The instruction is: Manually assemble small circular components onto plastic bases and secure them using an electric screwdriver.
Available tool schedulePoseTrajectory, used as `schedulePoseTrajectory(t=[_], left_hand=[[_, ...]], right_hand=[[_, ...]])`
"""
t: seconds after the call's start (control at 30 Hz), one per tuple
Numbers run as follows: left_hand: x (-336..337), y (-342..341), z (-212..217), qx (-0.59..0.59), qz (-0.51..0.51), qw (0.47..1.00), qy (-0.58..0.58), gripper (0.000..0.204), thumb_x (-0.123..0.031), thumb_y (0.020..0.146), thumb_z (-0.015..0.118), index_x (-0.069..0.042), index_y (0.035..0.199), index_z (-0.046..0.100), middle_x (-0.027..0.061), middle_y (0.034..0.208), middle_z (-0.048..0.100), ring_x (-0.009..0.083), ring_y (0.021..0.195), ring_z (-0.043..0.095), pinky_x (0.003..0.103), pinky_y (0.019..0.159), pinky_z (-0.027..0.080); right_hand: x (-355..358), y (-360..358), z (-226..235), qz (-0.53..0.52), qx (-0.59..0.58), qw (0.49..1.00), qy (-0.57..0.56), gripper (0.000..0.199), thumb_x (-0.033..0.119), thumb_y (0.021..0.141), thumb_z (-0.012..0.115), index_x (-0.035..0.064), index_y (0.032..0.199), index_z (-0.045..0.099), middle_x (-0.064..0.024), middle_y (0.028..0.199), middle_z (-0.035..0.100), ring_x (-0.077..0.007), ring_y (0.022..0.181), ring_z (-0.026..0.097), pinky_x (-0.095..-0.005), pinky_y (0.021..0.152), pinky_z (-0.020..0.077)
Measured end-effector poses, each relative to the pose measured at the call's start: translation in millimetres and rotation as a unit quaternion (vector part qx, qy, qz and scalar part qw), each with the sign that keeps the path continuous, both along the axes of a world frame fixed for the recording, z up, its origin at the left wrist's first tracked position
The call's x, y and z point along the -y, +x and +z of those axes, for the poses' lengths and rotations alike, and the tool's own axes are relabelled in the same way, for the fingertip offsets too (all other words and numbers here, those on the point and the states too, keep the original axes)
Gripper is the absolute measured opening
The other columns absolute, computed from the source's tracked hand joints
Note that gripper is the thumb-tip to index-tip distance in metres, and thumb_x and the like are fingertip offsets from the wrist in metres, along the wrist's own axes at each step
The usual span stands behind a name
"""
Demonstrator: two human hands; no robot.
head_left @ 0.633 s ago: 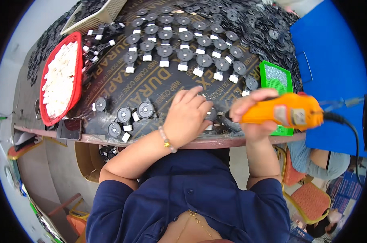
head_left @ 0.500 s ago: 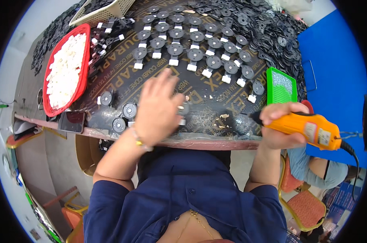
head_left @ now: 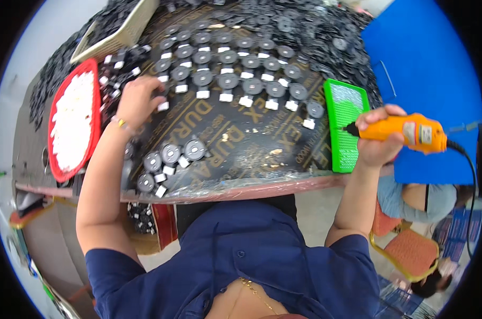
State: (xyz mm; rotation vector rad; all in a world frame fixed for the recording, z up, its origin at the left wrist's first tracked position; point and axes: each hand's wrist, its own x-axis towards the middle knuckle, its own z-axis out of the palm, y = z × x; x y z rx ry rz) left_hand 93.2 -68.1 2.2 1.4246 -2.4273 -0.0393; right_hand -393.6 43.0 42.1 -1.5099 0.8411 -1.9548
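Orange power tool [head_left: 411, 133] tight in right hand [head_left: 380, 144] grip — left hand [head_left: 136, 101] loosely open on black discs [head_left: 166, 87]

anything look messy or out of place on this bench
Mostly orderly: black round parts sit in neat rows, but a small cluster lies apart near the table's front edge, unaligned. Loose black parts are heaped along the far edge. Pale scuffs or debris mark the dark mat.

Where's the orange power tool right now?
In the head view the orange power tool is in the right hand, held off the table's right edge, its tip just beside the green tray, in front of the blue board.
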Motion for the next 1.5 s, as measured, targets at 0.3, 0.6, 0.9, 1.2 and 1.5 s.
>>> schedulePoseTrajectory(t=[0.3,0.6,0.9,1.2,1.5], left_hand=[[-106.8,-116.0,63.7,-0.108,-0.087,0.99,0.029,0.053,-0.007,0.068,0.083,-0.006,0.117,0.063,0.0116,0.112,0.068,0.0334,0.104,0.063,0.042,0.091,0.046],[-128.3,-193.3,10.4,-0.143,-0.146,0.974,0.1,0.049,-0.008,0.073,0.08,-0.005,0.119,0.062,0.0109,0.113,0.063,0.0314,0.105,0.062,0.041,0.089,0.048],[-125.7,-199.0,-18.8,-0.21,-0.122,0.961,0.129,0.053,-0.012,0.074,0.082,-0.002,0.123,0.062,0.0144,0.121,0.062,0.0354,0.11,0.061,0.042,0.096,0.048],[-126.4,-194.3,-27.9,-0.22,-0.104,0.963,0.118,0.054,-0.018,0.075,0.082,-0.004,0.124,0.062,0.0148,0.118,0.064,0.0354,0.111,0.061,0.043,0.096,0.048],[-125.2,-197.7,-34.9,-0.241,-0.121,0.956,0.113,0.05,-0.022,0.076,0.082,-0.006,0.12,0.064,0.0117,0.116,0.064,0.0318,0.109,0.06,0.041,0.092,0.047]], right_hand=[[54.4,-117.3,-12.0,-0.225,-0.075,0.969,0.071,0.037,0.034,0.1,0.063,-0.0002,0.113,0.054,-0.0085,0.078,0.064,-0.016,0.063,0.062,-0.0303,0.061,0.0527],[74.5,-122.7,-28.1,-0.212,-0.077,0.971,0.075,0.03,0.031,0.101,0.062,0.002,0.109,0.055,-0.008,0.078,0.066,-0.0151,0.063,0.063,-0.0291,0.061,0.0529],[72.1,-127.2,-32.2,-0.223,-0.065,0.971,0.064,0.031,0.03,0.101,0.061,0.0012,0.109,0.054,-0.0081,0.079,0.066,-0.0154,0.064,0.064,-0.0297,0.062,0.0535],[55.0,-106.6,-7.2,-0.208,-0.03,0.978,0.014,0.045,0.041,0.099,0.063,-0.0001,0.112,0.054,-0.0114,0.081,0.065,-0.019,0.064,0.061,-0.0327,0.063,0.0525],[-1.5,61.7,-4.7,0.139,-0.023,0.988,0.065,0.078,0.073,0.081,0.065,0.005,0.116,0.049,-0.0119,0.079,0.064,-0.0209,0.06,0.062,-0.0331,0.056,0.0533]])
